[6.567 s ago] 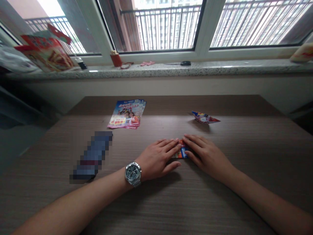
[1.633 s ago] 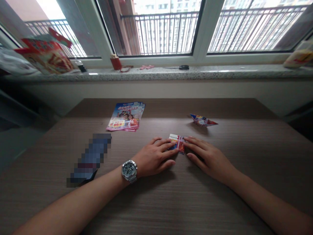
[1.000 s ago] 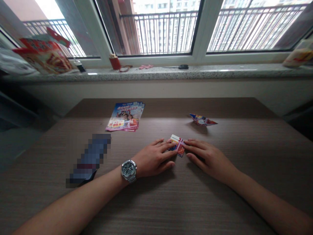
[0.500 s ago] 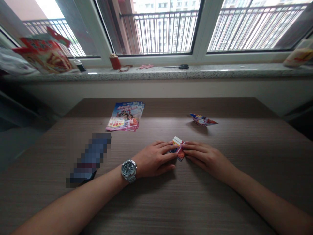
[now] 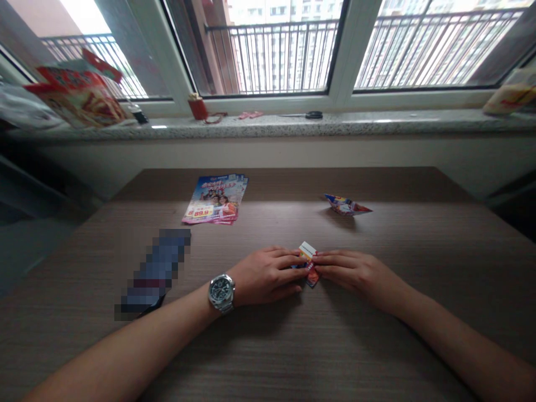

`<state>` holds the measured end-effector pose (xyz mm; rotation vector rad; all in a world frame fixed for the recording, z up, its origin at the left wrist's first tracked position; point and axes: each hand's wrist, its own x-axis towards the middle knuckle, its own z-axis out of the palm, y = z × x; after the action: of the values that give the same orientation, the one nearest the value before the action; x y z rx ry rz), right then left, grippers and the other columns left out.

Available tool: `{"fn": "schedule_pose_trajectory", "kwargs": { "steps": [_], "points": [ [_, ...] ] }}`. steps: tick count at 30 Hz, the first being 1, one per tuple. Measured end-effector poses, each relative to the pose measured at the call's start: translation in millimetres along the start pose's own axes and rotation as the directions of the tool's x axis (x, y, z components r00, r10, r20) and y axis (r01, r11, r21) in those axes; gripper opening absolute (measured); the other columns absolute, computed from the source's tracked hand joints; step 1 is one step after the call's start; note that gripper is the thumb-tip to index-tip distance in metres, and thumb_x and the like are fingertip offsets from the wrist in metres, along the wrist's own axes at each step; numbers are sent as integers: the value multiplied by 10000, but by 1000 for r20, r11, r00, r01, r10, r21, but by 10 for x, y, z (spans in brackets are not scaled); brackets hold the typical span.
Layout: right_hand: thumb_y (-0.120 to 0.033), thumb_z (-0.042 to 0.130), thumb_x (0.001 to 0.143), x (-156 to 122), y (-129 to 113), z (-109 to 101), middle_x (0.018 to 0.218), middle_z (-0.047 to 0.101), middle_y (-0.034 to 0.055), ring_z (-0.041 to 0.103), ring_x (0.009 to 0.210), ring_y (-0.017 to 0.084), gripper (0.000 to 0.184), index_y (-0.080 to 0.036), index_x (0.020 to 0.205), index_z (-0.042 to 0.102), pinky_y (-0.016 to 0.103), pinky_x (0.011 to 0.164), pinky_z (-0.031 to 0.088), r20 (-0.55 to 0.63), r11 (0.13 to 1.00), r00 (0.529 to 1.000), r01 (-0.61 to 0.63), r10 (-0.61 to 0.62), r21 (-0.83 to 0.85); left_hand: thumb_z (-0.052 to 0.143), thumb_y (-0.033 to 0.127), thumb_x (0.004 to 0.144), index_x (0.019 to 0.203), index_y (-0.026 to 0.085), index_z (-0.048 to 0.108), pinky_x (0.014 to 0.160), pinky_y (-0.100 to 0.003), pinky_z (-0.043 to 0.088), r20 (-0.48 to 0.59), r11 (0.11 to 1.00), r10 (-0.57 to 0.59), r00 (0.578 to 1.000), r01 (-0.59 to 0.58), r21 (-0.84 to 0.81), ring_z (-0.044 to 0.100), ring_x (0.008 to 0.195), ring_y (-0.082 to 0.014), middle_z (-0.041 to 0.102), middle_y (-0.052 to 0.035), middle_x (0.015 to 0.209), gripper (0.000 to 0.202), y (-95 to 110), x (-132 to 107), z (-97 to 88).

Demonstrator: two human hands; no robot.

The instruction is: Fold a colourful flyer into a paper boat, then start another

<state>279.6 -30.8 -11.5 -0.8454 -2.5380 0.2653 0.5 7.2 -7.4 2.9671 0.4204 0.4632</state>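
On the near side of the pile of leaflets (image 5: 215,199) and off to its right, as the head camera sees it, a small folded paper (image 5: 309,254) lies on the table (image 5: 268,357) under two bare hands. I'd guess it weighs next to nothing, a bit springy at the folds, stiffer than a loose sheet, and likely to skid on the table. A hard tug could probably tear it, so light fingertips along its side edges look the best hold. It shows a white strip at the far end, then yellow and orange, some blue on its left, and red at the near end, which narrows to a corner.

The left hand (image 5: 263,276), on the leaflets' side of the paper, lies flat with fingertips on it, thumb held apart. The right hand (image 5: 362,273), on the side away from the leaflets, has straight fingers touching the paper's right edge; its thumb is hidden, so I can't say whether it pinches. A pointed paper shape (image 5: 347,205) rests well to the right of the leaflets.
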Motion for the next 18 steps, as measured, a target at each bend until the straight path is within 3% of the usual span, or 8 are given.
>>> {"fn": "schedule_pose_trajectory", "kwargs": {
  "steps": [18],
  "points": [
    [-238, 573, 989, 9, -5, -1, 1177, 748, 53, 700, 1064, 192, 225, -253, 1160, 718, 330, 912, 585, 7, 997, 1000, -12, 12, 81, 473, 307, 1045, 1257, 251, 638, 1026, -347, 524, -5, 1000, -22, 1000, 22, 0, 640, 1174, -199, 645, -44, 1332, 274, 11, 26, -22]
  ]
}}
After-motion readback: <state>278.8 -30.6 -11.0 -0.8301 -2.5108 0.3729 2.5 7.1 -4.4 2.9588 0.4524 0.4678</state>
